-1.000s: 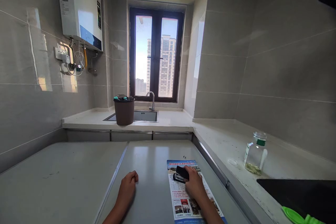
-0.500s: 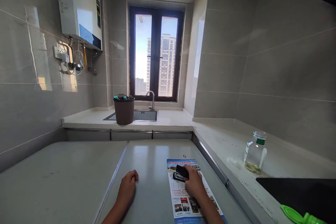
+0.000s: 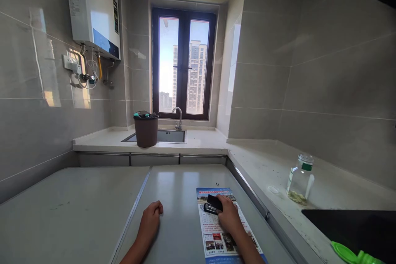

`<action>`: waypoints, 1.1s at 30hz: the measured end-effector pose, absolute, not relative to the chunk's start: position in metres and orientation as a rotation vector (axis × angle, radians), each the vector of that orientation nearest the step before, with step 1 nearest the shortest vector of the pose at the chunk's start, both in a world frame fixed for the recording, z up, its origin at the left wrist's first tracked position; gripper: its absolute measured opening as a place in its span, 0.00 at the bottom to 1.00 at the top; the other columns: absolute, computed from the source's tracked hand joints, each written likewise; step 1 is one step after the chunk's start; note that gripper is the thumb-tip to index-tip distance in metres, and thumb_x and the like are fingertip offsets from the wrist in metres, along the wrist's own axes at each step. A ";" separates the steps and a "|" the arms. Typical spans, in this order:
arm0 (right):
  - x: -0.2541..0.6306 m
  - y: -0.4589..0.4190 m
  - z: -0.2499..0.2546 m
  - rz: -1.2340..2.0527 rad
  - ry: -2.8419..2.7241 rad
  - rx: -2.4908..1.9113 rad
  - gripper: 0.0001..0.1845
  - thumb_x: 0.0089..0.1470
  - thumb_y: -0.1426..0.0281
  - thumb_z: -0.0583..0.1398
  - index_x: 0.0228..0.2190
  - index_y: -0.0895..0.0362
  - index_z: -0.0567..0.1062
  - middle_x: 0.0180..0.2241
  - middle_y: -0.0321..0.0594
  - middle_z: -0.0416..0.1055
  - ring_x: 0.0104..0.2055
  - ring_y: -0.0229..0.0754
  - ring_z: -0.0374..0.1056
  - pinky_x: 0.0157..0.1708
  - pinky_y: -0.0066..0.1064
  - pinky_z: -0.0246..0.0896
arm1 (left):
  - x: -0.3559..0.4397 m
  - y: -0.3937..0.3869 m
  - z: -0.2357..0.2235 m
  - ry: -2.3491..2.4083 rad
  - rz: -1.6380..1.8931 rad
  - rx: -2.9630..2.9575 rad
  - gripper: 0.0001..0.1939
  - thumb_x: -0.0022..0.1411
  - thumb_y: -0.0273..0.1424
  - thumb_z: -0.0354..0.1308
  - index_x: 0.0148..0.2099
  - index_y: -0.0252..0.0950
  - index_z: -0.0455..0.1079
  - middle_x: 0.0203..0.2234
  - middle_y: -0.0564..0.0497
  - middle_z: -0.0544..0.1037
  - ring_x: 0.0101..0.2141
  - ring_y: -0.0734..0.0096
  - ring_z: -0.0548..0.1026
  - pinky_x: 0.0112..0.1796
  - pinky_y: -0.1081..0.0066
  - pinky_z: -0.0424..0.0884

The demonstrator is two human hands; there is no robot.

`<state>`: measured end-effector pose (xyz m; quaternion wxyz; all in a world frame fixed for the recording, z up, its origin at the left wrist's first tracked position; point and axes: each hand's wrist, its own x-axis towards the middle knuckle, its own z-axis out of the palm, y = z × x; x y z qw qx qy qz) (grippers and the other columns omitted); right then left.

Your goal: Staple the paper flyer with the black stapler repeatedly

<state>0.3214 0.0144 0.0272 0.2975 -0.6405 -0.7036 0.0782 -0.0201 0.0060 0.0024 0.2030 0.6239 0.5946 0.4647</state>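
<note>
Stapler [image 3: 213,201] is sitting in the right hand's [image 3: 229,213] grip, above the upper part of the leaflet [image 3: 213,226], its free end pointing toward the leaflet's left edge. Step in hand, as judged: handling the stapler at the leaflet. Any next move seems to be calling for a firm hold at the covered end, without dragging the paper. Appearance: black, silvery inside, upper and lower arms standing parted at the free end; the other end is hiding under the hand. Whether it is touching the leaflet, cannot tell. Left hand [image 3: 152,211] is resting curled shut, apparently holding nothing, between the seam [image 3: 133,210] of the tabletop [image 3: 176,189] and the leaflet. Leaflet is lying near the tabletop's right edge, its near end running out of view. Specks [image 3: 217,184] are lying beyond its far edge, too small to identify. Farther: jar [image 3: 299,183] is standing past the tabletop's right edge; bucket [image 3: 146,132] is standing past the far edge, before the sink [image 3: 171,136].
</note>
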 end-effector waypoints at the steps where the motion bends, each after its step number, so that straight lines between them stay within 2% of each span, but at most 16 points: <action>1: 0.322 0.015 0.027 0.205 -1.870 -1.703 0.28 0.41 0.84 0.57 0.44 0.51 0.77 0.48 0.40 0.76 0.55 0.50 0.68 0.50 0.33 0.55 | -0.020 0.006 0.002 1.660 1.301 1.743 0.08 0.55 0.27 0.43 0.25 0.40 0.57 0.22 0.53 0.68 0.28 0.62 0.68 0.33 0.68 0.58; 15: 0.322 0.015 0.025 0.219 -1.876 -1.703 0.27 0.42 0.81 0.58 0.45 0.52 0.76 0.49 0.43 0.76 0.56 0.51 0.68 0.52 0.35 0.56 | -0.019 0.008 0.003 1.671 1.293 1.742 0.07 0.53 0.29 0.44 0.24 0.40 0.59 0.22 0.51 0.70 0.29 0.61 0.69 0.33 0.68 0.59; 23: 0.323 0.014 0.029 0.226 -1.902 -1.695 0.26 0.42 0.82 0.58 0.44 0.52 0.76 0.46 0.41 0.77 0.53 0.50 0.69 0.49 0.33 0.56 | -0.018 0.003 0.006 1.664 1.276 1.713 0.08 0.55 0.29 0.43 0.25 0.41 0.59 0.23 0.51 0.70 0.29 0.61 0.69 0.33 0.68 0.59; 33: 0.323 0.014 0.028 0.233 -1.917 -1.731 0.26 0.43 0.83 0.58 0.44 0.52 0.76 0.48 0.41 0.75 0.55 0.49 0.67 0.50 0.33 0.54 | -0.020 0.007 0.001 1.663 1.286 1.752 0.08 0.54 0.28 0.43 0.25 0.40 0.59 0.22 0.52 0.70 0.29 0.61 0.69 0.34 0.68 0.59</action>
